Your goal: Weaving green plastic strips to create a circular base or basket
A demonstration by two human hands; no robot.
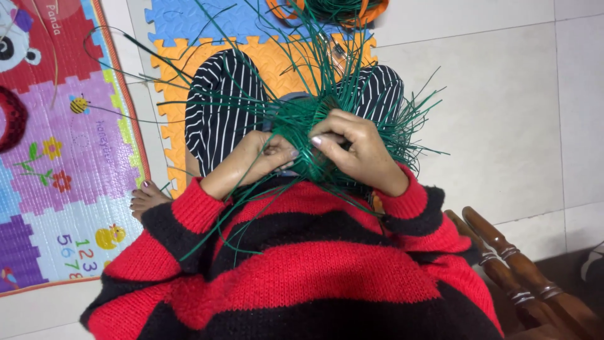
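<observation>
I saw both hands working on a half-woven green basket (302, 123) that rested on the person's lap, between knees in black-and-white striped trousers (217, 107). The left hand (255, 160) had its fingers (286, 153) pinched on the green strands at the woven centre. The right hand (352, 148) was clenched around a bunch of the same strands, just beside the left. Loose green strips (402, 126) fanned outward all round. Orange foam floor tiles (170, 88) lay under the legs, a colourful play mat (69, 157) beside them, and carved wooden chair legs (516, 264) near the right sleeve.
</observation>
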